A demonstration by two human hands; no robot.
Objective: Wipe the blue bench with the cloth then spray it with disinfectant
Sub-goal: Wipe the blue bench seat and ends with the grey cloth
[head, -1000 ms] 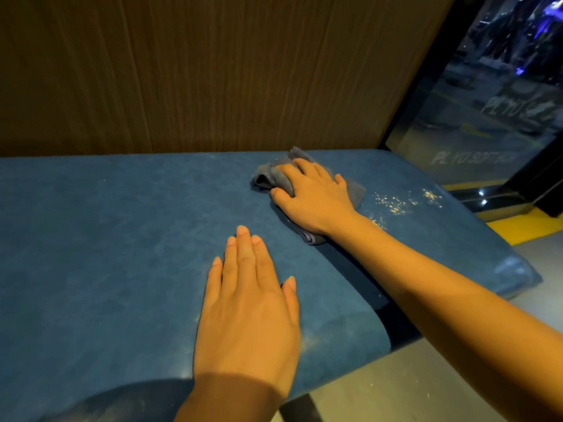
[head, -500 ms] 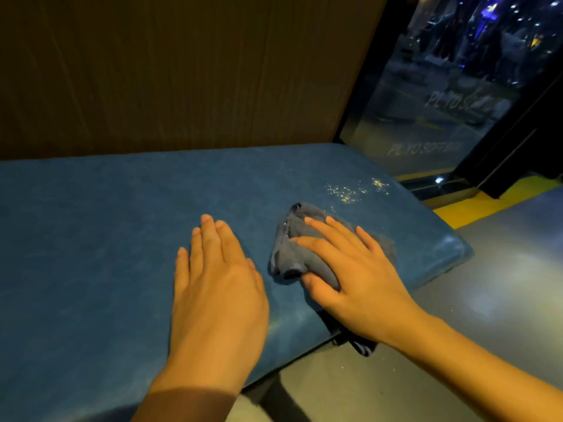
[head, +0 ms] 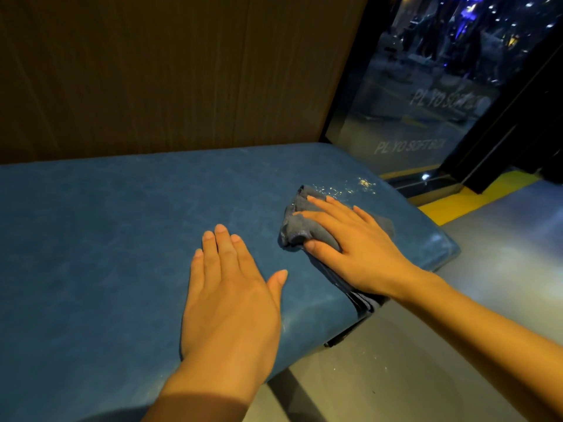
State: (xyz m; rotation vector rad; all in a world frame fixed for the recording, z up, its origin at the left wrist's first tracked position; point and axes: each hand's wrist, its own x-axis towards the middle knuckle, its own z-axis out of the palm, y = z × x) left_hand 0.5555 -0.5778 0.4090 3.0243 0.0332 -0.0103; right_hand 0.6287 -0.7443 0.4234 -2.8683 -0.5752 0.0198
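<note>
The blue padded bench [head: 106, 226] fills the left and middle of the view. A crumpled grey cloth [head: 300, 229] lies on its right part, near the front edge. My right hand [head: 353, 248] presses flat on the cloth, fingers spread over it, thumb hooked at its near side; a fold of cloth hangs over the front edge under my wrist. My left hand [head: 234, 287] rests flat on the bench to the left of the cloth, fingers apart, holding nothing. Pale crumbs [head: 347, 187] are scattered just beyond the cloth. No spray bottle is in view.
A brown wood-grain wall [head: 167, 71] rises behind the bench. At the right stands a dark glass panel [head: 426, 95] with faint lettering, a yellow floor strip [head: 475, 196] below it. Grey floor [head: 411, 376] lies in front of the bench's right end.
My right hand has dragged the cloth from the back of the bench toward the front edge, then slightly right toward the crumbs. My left hand stays flat, its thumb now spread out.
</note>
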